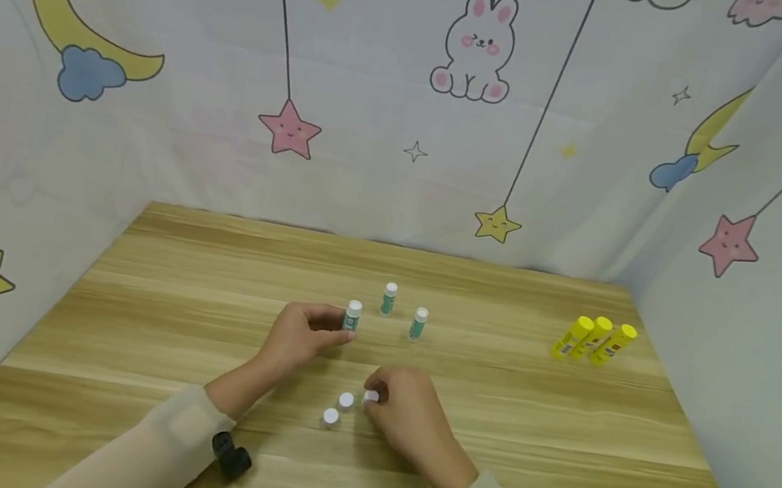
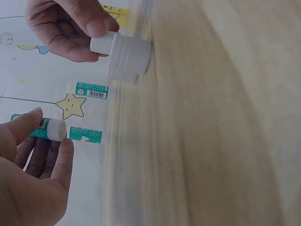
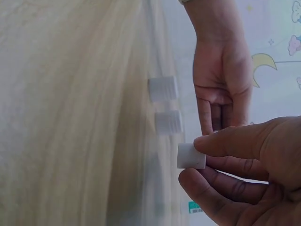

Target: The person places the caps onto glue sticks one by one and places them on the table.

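My left hand (image 1: 297, 340) grips a small glue stick (image 1: 352, 316) with a white end and a green label, between thumb and fingers. Close by, two similar glue sticks (image 1: 388, 299) (image 1: 418, 324) stand upright on the table. In the left wrist view, the held glue stick (image 2: 40, 128) shows its white end past the fingertips. My right hand (image 1: 407, 415) pinches a small white cap (image 3: 190, 156) between thumb and fingers, low over the table. Beside it, two more white caps (image 1: 346, 401) (image 1: 330, 417) rest on the wood.
Three yellow glue sticks (image 1: 592, 339) stand together at the right rear of the wood-grain table (image 1: 230, 254). A white curtain (image 1: 385, 184) printed with stars, moons and a rabbit hangs behind and along both sides.
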Demonstrator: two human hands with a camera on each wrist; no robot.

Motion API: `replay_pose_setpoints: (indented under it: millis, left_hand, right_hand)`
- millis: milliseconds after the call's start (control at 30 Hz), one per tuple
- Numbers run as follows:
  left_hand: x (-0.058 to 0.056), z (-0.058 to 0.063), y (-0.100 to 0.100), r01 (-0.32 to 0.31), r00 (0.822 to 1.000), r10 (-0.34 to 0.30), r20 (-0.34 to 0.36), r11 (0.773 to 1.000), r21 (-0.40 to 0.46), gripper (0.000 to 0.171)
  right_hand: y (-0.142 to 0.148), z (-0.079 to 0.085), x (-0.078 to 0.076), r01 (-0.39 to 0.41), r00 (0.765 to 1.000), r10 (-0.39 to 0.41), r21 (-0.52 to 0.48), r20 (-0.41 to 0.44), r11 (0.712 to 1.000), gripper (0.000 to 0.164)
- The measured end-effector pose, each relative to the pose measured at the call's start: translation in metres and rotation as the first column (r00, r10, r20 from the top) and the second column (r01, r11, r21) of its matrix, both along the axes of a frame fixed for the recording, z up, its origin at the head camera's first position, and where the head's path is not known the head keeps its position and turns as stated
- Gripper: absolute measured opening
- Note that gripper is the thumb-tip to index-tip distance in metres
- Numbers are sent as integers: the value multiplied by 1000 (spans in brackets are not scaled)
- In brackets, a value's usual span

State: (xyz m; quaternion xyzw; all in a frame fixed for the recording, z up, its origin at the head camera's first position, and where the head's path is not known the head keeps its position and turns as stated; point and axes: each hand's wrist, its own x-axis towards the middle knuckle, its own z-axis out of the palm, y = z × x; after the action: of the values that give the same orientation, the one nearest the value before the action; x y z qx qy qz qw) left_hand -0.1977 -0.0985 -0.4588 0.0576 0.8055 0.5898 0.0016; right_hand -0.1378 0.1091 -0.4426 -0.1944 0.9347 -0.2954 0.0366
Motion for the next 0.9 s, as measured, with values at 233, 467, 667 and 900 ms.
replay_pose_setpoints:
  millis: [233,467,667,900]
  left_hand:
    - [6,-3,-1,9,1000,-9,3,999,45,30]
    - [9,-5,1,27,1000,-27,-4,994,104,27]
    - [10,-5,0,48,999,-46,-23,993,103,26]
    - [12,-8,-2,91,996,-87,-35,989,117,24]
  right_hand:
    - [9,6,-4,50,999,-51,-84,-3,995,14]
    - [11,13,-9,79,996,-83,-154,-16,985,16]
    - [10,17,-13,102,992,-113,-190,-53,977,15]
    - [13,19,-14,143,986,-160,-280,-40,949,14]
